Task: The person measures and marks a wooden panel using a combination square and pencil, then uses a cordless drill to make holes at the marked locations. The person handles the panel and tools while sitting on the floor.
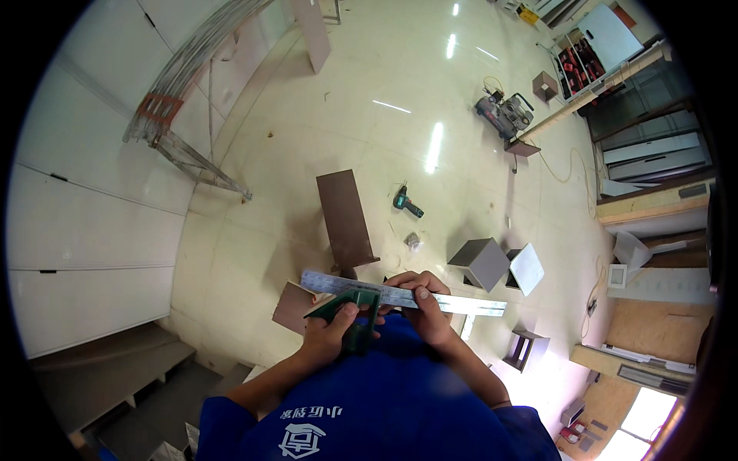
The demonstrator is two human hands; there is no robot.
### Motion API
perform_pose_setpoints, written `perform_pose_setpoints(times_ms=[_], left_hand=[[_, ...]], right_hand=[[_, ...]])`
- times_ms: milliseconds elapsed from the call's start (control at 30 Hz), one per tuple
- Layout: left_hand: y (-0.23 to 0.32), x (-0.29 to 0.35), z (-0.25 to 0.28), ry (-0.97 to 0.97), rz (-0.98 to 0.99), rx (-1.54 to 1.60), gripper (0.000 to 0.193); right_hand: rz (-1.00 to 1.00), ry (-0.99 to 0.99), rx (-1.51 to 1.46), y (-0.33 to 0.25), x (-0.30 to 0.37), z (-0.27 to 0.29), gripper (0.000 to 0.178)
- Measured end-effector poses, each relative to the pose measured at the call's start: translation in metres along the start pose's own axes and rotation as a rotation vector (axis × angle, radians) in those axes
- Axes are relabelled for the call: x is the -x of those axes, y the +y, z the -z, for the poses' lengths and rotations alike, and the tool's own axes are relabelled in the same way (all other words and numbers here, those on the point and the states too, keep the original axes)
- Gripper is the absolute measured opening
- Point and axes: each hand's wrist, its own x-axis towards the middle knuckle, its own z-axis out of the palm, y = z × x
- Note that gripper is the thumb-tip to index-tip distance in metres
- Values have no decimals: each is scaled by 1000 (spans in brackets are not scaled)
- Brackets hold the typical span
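Observation:
A long silver metal ruler [473, 306] lies crosswise in front of my body, slightly tilted. My right hand [427, 309] grips it near its middle, thumb on top. In my left hand [327, 335] is a dark green tool [358, 295] with an angular, loop-like body; its exact kind does not show. The green tool is against or just below the ruler's left half, and I cannot tell whether they are joined. A brown board piece [293, 307] is beneath the ruler's left end. Just beyond the ruler stands a long brown panel box [344, 219].
A green-black cordless drill [407, 201] and a small clear bag [413, 241] lie on the tiled floor ahead. Grey boxes [479, 263] stand to the right, an air compressor [503, 115] farther off. A folded metal frame [201, 165] leans by white cabinets [92, 223] at left.

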Motion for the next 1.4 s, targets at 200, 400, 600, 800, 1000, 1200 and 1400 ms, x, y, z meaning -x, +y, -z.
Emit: perform_pose_setpoints(times_ms=[200,400,600,800,1000,1200,1400], left_hand=[[-8,-10,16,99,-45,-37,35],[-12,-22,17,173,-23,-18,31],[-9,-39,10,127,65,85,37],[-18,-69,5,136,57,28,38],[0,-92,-18,243,-47,-173,35],[-12,-115,-36,411,-77,37,32],[-16,-121,-63,615,-189,-14,28]], right_hand=[[-63,64,-71,12,-7,-10,24],[-78,128,-99,23,-7,-4,24],[-66,137,-32,18,-12,10,28],[-103,193,42,1,-26,25,30],[-101,195,106,-1,-53,50,30],[-210,66,-13,-12,-82,82,31],[-413,-98,-157,8,-97,114,31]])
